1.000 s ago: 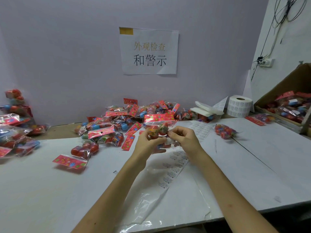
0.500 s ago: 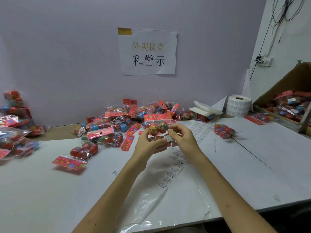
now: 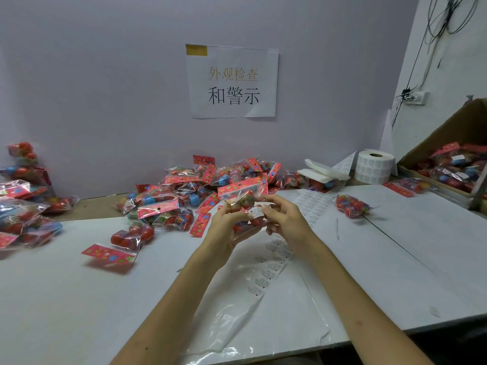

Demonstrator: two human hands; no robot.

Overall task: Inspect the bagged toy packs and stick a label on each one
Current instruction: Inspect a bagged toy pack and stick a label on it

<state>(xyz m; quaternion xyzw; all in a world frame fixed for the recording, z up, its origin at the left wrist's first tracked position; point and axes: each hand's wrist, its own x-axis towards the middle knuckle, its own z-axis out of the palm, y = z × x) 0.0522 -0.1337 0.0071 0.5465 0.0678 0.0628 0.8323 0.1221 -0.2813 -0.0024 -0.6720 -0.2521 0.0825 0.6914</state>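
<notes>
Both hands hold one clear toy pack [image 3: 243,196] with a red header card, lifted above the table. My left hand [image 3: 226,227] grips the pack's lower part from the left. My right hand [image 3: 283,219] presses a small white label [image 3: 256,212] onto the pack's front with thumb and fingers curled round the bag. A strip of white labels [image 3: 271,262] on backing paper lies on the table under my hands. A heap of more toy packs [image 3: 184,196] lies behind.
A label roll [image 3: 374,167] stands at the back right beside a cardboard box [image 3: 445,138] holding packs. One loose pack [image 3: 351,205] lies to the right. More packs [image 3: 21,214] pile at the far left. A clear plastic sheet [image 3: 237,312] covers the near table.
The pack has been raised slightly and turned in my hands. My right hand has brought the white label onto the pack's front.
</notes>
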